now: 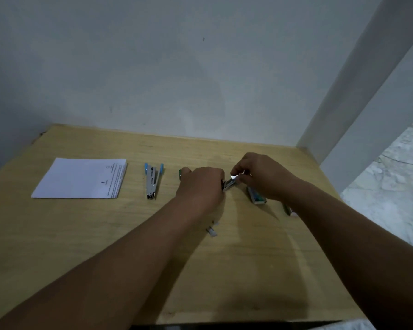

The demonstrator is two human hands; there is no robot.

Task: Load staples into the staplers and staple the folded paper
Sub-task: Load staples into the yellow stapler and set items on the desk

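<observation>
Head view, dim light. Landmark: the blue-tipped metal stapler (153, 182), lying hinged open on the pale wooden table (81, 234). Just left of it lies the folded white paper stack (81, 178), flat, with small print along its right edge, too fine to read. Right of the blue stapler, the left hand (202, 186) is curled over a green-ended stapler (180, 173); only a green tip shows past the knuckles and a metal end pokes out on the hand's right side, the body is hidden. Farther right, the right hand (260, 175) pinches a small shiny staple strip (235, 177) at that metal end; whether the strip is seated in the channel cannot be made out. Beyond it, partly under the right wrist, sits a small open staple box (256, 197), label unreadable. A second greenish item (287, 209) is cut off by the right forearm, identity unclear. Nearer the person than the left wrist lie loose pale staple pieces (212, 231), partly hidden, blurred.
</observation>
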